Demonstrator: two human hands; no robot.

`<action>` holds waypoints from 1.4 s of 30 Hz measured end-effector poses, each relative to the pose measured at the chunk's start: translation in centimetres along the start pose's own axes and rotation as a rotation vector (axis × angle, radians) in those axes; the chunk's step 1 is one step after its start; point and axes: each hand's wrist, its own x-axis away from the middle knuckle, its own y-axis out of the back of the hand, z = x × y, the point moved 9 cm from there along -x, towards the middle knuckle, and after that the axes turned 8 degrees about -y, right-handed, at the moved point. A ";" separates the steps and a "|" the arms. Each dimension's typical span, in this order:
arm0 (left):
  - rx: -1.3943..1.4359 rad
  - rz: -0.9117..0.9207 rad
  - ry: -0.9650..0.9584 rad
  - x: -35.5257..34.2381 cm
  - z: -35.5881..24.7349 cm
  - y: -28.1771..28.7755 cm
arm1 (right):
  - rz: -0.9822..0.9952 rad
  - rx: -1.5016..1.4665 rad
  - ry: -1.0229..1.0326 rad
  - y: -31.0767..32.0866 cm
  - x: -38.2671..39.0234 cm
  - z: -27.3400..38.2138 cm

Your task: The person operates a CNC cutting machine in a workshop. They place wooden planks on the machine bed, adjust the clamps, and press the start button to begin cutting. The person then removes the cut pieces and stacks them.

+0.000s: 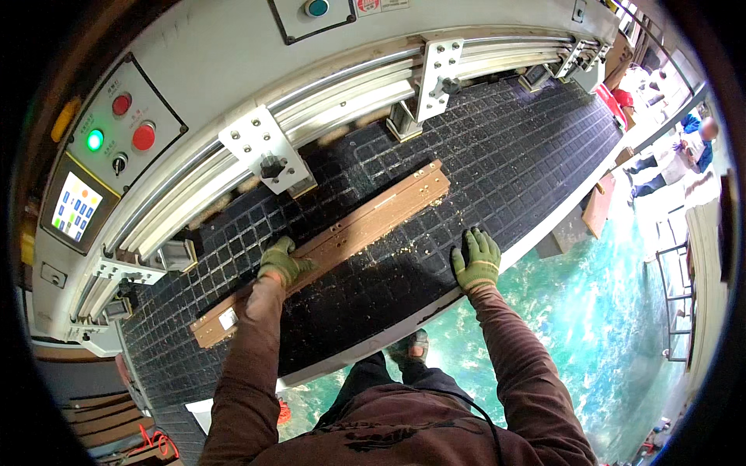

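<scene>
A long brown wooden board (pixel 388 208) with small metal fittings lies diagonally on the black gridded conveyor belt (pixel 513 167). My left hand (pixel 281 262), in a green work glove, is closed on the board around the middle of its length. A small white label (pixel 228 318) shows near the board's lower left end. To the right of the board, my right hand (pixel 475 262) rests on the belt near its front edge, also gloved in green. Its fingers are stretched out and it holds nothing.
Behind the belt, white metal brackets (pixel 264 147) with black knobs sit on long rails. A control panel (pixel 128 124) with buttons and a lit screen (pixel 76 206) stands at the left. Wood chips dot the belt. At the far right, another person (pixel 684 151) is seated.
</scene>
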 end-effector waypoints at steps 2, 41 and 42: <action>0.023 -0.271 -0.133 1.4 -1.0 0.7 | 0.002 -0.005 -0.008 0.0 0.2 -0.2; 0.089 -1.409 -0.515 41.9 -17.2 19.4 | 0.358 -0.339 0.807 13.3 2.8 33.1; 0.243 -1.221 -0.365 40.3 -15.3 19.3 | 0.339 -0.459 0.796 15.2 2.8 33.8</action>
